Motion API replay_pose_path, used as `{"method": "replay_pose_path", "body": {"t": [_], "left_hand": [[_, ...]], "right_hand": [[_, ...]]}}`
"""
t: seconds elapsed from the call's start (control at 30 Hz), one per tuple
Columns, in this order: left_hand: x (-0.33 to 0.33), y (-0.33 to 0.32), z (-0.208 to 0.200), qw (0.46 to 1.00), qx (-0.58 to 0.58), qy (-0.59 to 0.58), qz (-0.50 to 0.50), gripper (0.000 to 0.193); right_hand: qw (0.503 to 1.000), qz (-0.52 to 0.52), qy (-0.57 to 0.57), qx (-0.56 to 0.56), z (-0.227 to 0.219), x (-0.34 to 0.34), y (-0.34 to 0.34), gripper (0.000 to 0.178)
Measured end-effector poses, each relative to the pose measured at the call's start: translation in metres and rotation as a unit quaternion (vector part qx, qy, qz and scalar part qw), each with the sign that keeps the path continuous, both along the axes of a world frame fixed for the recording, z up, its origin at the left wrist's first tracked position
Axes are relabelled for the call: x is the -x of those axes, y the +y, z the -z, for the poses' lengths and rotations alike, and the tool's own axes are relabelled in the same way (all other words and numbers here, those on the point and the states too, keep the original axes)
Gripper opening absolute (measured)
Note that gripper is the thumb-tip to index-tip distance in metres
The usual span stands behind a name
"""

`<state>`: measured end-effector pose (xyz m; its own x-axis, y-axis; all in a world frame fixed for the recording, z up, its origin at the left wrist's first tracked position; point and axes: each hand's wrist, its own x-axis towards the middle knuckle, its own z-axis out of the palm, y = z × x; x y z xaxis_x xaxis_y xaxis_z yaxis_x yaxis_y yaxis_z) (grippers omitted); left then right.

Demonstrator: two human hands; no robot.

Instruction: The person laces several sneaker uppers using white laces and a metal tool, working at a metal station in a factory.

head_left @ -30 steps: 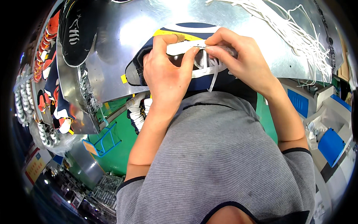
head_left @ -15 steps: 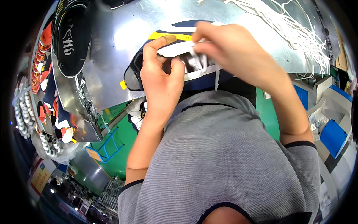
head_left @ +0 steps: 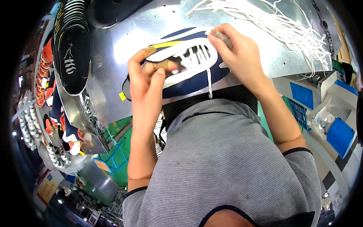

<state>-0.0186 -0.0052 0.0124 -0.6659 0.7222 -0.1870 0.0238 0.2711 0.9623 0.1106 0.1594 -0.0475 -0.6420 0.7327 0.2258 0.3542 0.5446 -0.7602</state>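
A navy shoe upper [head_left: 189,84] with white and yellow stripes lies on the metal table in front of me. White shoelace [head_left: 196,55] crosses part of its opening, and one loose end hangs over the near side. My left hand [head_left: 145,77] grips the upper at the opening's left end, its fingers partly inside and blurred. At the upper's right end, my right hand [head_left: 238,53] is closed, thumb and forefinger pinched on what looks like a white lace; the fingers hide most of it. A tan wrap covers one finger of that hand.
A heap of white laces [head_left: 272,28] lies at the back right of the metal table [head_left: 113,81]. Black shoe uppers [head_left: 73,56] are stacked at the left. Below them hang bundles of orange and white pieces [head_left: 47,72]. A blue-framed stool [head_left: 113,160] stands on the green floor.
My right hand has moved right, away from the opening to the upper's right end. My left hand has shifted slightly left and down. More of the lacing now shows.
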Motion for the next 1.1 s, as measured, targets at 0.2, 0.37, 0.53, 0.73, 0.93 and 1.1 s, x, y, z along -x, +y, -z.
{"method": "replay_pose_path", "body": {"t": [0.2,0.37,0.53,0.73,0.93,1.1], "left_hand": [[-0.024,-0.009,0.0,0.872,0.097,0.456,0.15,0.038],[-0.022,0.015,0.017,0.914,-0.017,0.38,0.138,0.019],[-0.01,0.017,0.012,0.929,-0.029,0.354,0.104,0.022],[-0.005,0.018,0.014,0.837,0.072,0.504,0.202,0.025],[0.002,0.024,0.006,0.865,0.123,0.423,0.242,0.028],[0.002,0.027,0.004,0.911,0.143,0.303,0.241,0.043]], "right_hand": [[0.967,-0.068,-0.024,0.244,-0.027,-0.038,-0.018,0.023],[0.954,-0.044,-0.086,0.285,-0.021,-0.038,-0.032,0.017],[0.805,-0.23,-0.018,0.546,-0.023,-0.067,-0.052,0.012],[0.934,-0.193,0.096,0.283,-0.018,-0.055,-0.04,0.015],[0.981,-0.122,0.126,0.086,-0.001,-0.006,-0.002,0.016],[0.973,-0.073,0.194,0.101,0.01,0.003,0.0,0.013]]}}
